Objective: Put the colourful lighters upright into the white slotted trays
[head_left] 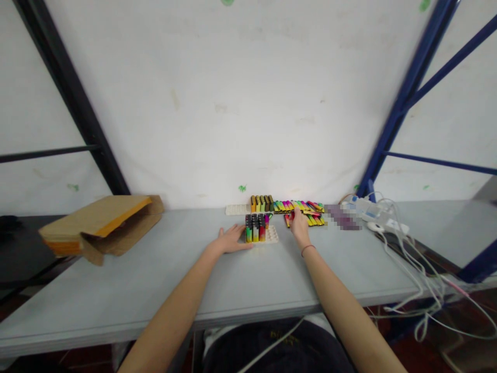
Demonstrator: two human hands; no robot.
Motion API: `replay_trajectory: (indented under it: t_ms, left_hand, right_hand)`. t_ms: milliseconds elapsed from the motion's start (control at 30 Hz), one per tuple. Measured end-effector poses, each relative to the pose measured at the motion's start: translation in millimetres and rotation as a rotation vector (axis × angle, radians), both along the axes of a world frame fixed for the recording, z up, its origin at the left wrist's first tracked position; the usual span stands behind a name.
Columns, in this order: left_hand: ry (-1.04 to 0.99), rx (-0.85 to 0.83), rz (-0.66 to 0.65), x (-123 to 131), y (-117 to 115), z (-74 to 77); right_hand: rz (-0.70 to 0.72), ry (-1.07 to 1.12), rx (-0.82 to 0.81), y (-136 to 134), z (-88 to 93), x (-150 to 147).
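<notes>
A white tray (273,234) stands on the table, its left part filled with upright lighters (255,234) with black tops and colourful bodies. My left hand (232,240) lies at the tray's left end, fingers spread, thumb along the front edge. My right hand (298,226) reaches to the lying lighters, its fingers closed at what looks like a lighter (311,213); the fingertips are partly hidden. Around it lie two rows of multicoloured lighters, a back row (289,206) and a front row (316,220).
Behind sits a second white tray (237,209) with upright lighters (261,202), bottoms up. An opened cardboard box (112,220) lies on the left. A power strip (373,210), white cables (406,248) and a blurred purple patch (345,217) are to the right. Metal posts rise on both sides.
</notes>
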State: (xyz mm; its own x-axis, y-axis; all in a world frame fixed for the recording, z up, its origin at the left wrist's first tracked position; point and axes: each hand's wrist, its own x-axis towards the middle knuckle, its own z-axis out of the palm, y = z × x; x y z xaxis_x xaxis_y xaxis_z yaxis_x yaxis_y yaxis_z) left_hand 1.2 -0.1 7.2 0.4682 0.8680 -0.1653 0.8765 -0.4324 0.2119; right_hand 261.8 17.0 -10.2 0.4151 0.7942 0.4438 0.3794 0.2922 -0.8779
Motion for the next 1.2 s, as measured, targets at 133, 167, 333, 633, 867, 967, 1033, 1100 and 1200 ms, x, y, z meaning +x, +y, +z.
replay_trajectory:
  t_ms: [133, 167, 333, 633, 867, 967, 1033, 1100, 1200]
  left_hand:
    - [-0.007, 0.001, 0.003, 0.3, -0.9, 0.9]
    - [-0.007, -0.002, 0.005, 0.5, -1.2, 1.3]
    - [0.000, -0.009, 0.013, 1.6, -3.1, 3.5]
    - [0.014, -0.002, 0.018, 1.4, -3.4, 3.5]
    - [0.008, 0.006, 0.010, 1.5, -2.8, 2.4]
    - [0.012, 0.005, 0.011, 0.8, -1.7, 1.0]
    - [0.011, 0.009, 0.012, 0.3, -0.8, -0.3]
    - [0.009, 0.013, 0.011, -0.1, -0.1, -1.4]
    - [0.018, 0.009, 0.015, -0.4, 0.5, -1.9]
  right_hand:
    - [0.051, -0.111, 0.040, -8.7, 2.0, -7.7]
    - [0.103, -0.134, 0.051, -9.8, 2.4, -9.7]
    - [0.278, -0.233, 0.185, -12.1, 5.0, -18.2]
    - [0.389, -0.177, 0.049, -19.8, 6.6, -26.1]
    - [0.398, -0.341, 0.093, -23.7, 9.8, -25.1]
    - [0.389, -0.443, 0.115, -24.1, 10.0, -25.6]
    - [0.408, -0.504, 0.135, -24.3, 10.5, -26.5]
    - [0.410, -0.568, 0.158, -23.8, 11.2, -26.2]
    - [0.247, -0.667, 0.122, -20.3, 11.1, -19.0]
